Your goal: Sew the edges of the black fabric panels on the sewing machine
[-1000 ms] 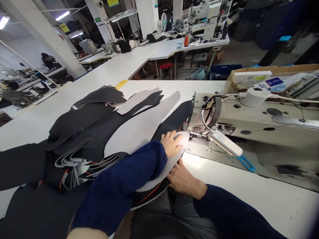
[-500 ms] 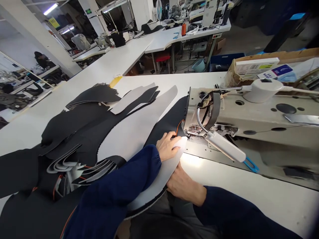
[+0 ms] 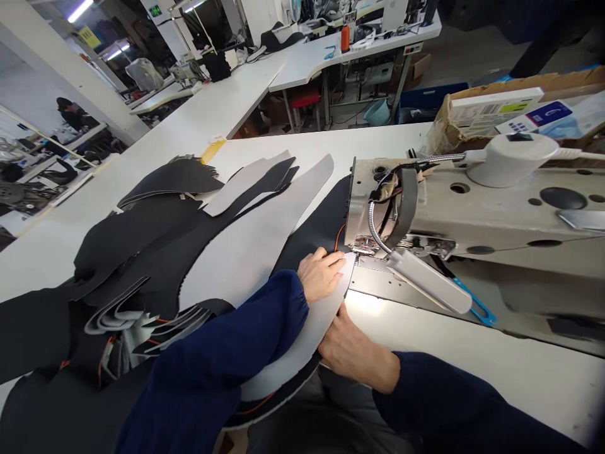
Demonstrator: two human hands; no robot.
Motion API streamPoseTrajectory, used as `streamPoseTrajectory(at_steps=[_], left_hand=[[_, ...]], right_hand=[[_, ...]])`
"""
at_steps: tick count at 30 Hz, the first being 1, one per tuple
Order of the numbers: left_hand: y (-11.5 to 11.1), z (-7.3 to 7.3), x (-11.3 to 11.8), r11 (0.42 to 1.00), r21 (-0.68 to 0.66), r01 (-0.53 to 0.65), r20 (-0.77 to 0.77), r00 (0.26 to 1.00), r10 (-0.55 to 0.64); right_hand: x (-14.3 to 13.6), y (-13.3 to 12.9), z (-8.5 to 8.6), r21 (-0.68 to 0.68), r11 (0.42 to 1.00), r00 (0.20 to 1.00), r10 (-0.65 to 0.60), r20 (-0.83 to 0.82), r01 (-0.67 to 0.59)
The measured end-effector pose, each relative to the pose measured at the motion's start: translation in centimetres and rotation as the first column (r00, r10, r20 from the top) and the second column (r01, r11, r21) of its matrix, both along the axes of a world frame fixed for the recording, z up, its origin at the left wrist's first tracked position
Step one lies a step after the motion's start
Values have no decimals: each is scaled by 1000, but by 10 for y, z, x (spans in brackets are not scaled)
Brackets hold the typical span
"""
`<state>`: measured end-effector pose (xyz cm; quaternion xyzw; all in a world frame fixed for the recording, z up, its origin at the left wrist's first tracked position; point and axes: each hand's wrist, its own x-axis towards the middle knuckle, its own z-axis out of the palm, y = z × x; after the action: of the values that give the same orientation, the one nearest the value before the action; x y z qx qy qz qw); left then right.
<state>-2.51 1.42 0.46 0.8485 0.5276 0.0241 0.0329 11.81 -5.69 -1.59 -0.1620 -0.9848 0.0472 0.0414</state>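
Observation:
A grey-faced fabric piece (image 3: 293,372) with a dark layer under it runs from near my lap up to the presser foot (image 3: 366,244) of a sewing machine (image 3: 425,208). My left hand (image 3: 321,275) lies on its upper end, fingers slightly bent and thumb apart, just left of the foot. Lower down, my right hand (image 3: 352,350) grips the piece's right edge; its fingertips are partly hidden under the fabric. Orange thread (image 3: 339,236) shows on the dark fabric (image 3: 316,221) beside the machine head. A white lamp (image 3: 430,280) lights the sewing spot.
Stacked dark and grey cut pieces (image 3: 142,233) cover the white table (image 3: 387,140) to the left. A cardboard box (image 3: 439,129) with packets stands behind the machine. A blue-handled tool (image 3: 482,310) lies under the machine arm. Farther back are other worktables and an orange thread cone (image 3: 345,39).
The grey piece's tip now sits closer against the presser foot, its edge straighter. More of the dark layer with an orange line shows near my lap. The view has shifted slightly.

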Motion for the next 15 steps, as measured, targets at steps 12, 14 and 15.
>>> streamPoseTrajectory(at_steps=[12, 14, 15], left_hand=[[2, 6, 13, 1000, -18, -15, 17, 1000, 16], [2, 6, 16, 1000, -9, 8, 10, 1000, -8], [2, 6, 19, 1000, -11, 15, 1, 1000, -15]], right_hand=[[12, 5, -3, 50, 999, 1000, 13, -12, -12], [12, 4, -2, 64, 998, 1000, 17, -9, -16], [13, 3, -1, 69, 997, 1000, 21, 1, -21]])
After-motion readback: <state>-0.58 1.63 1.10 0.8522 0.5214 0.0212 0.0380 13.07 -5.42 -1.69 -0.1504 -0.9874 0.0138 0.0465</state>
